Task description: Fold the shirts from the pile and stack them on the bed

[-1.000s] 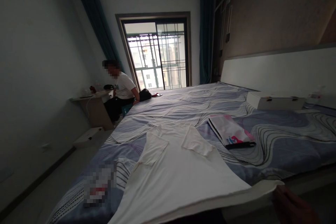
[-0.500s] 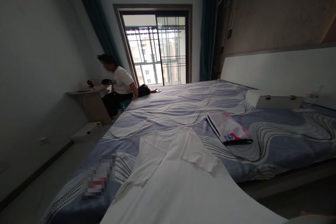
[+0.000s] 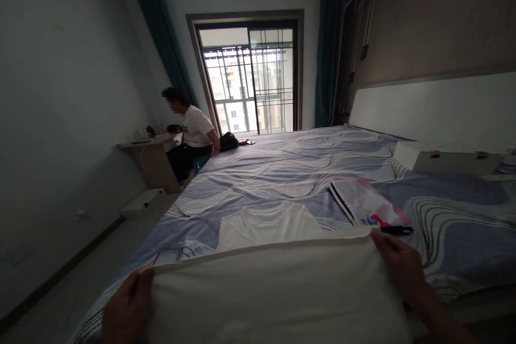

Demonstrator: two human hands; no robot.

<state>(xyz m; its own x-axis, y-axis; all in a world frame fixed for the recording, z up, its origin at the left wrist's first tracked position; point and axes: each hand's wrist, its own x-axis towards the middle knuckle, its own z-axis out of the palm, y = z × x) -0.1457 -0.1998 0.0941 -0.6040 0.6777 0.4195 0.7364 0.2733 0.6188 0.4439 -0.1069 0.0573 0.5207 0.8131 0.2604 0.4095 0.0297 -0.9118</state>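
Note:
A white T-shirt (image 3: 266, 285) stretches between my two hands, its lower part raised and pulled taut across the front of the view. My left hand (image 3: 127, 306) is closed on its left corner. At the other corner, my right hand (image 3: 401, 263) pinches the fabric near the edge. Beyond the raised cloth, the neck and shoulder part lies flat on the patterned bed (image 3: 258, 164); the sleeves are mostly hidden behind the lifted hem. Just past my right hand lies a pink and white package (image 3: 365, 201) with a dark edge.
A white box (image 3: 447, 158) sits on the bed at the right, by the headboard (image 3: 435, 102). A person (image 3: 197, 126) sits at a desk (image 3: 157, 161) on the far left, near a black bag (image 3: 229, 141). Another white box (image 3: 144, 202) is on the floor.
Both hands have come into clear view, lifting the T-shirt's lower part up and forward over the flat part. The view has shifted slightly left.

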